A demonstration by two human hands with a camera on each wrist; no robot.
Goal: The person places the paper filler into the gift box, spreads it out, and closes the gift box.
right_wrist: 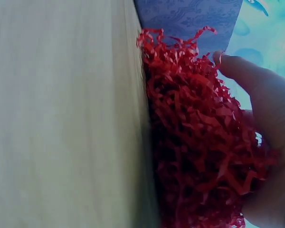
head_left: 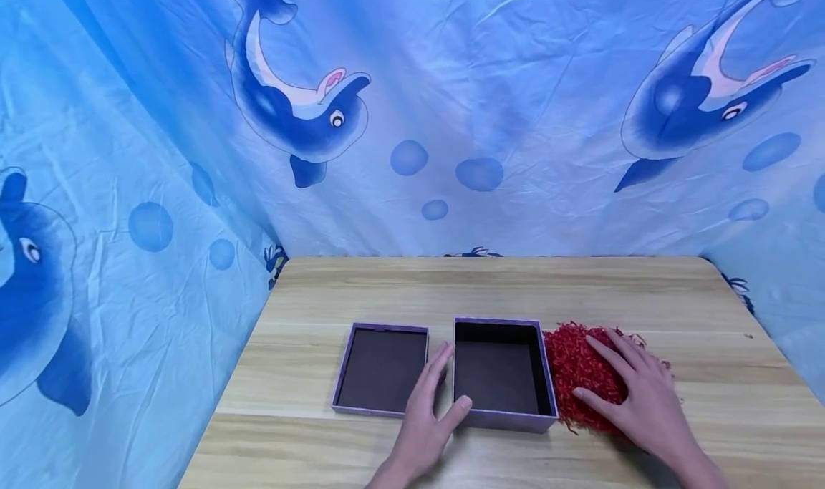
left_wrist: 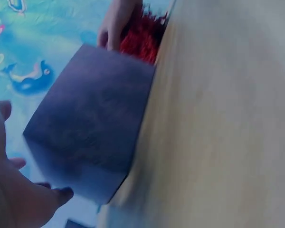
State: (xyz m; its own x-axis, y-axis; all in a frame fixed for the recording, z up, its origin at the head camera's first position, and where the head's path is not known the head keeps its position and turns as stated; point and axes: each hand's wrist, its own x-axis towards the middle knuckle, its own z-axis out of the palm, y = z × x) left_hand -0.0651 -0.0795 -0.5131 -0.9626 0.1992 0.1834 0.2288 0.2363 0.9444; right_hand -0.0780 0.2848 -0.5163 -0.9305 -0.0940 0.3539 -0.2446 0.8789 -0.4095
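An open box (head_left: 499,378) with a purple patterned outside and a black inside stands on the table. My left hand (head_left: 422,421) is at its left front corner, thumb and fingers apart; in the left wrist view they are near the box wall (left_wrist: 95,104). To the right, a heap of red crinkled paper shreds (head_left: 580,374) lies against the box. My right hand (head_left: 647,396) rests on the heap with spread fingers. The right wrist view shows the thumb (right_wrist: 247,73) along the shreds (right_wrist: 199,123). Left of the box lies a shallow black-lined lid (head_left: 383,369), inside facing up.
All of this is on a light wood-grain table (head_left: 309,439). Behind and left of the table hangs a blue curtain (head_left: 412,102) printed with dolphins and bubbles. A narrow gap separates the lid from the box.
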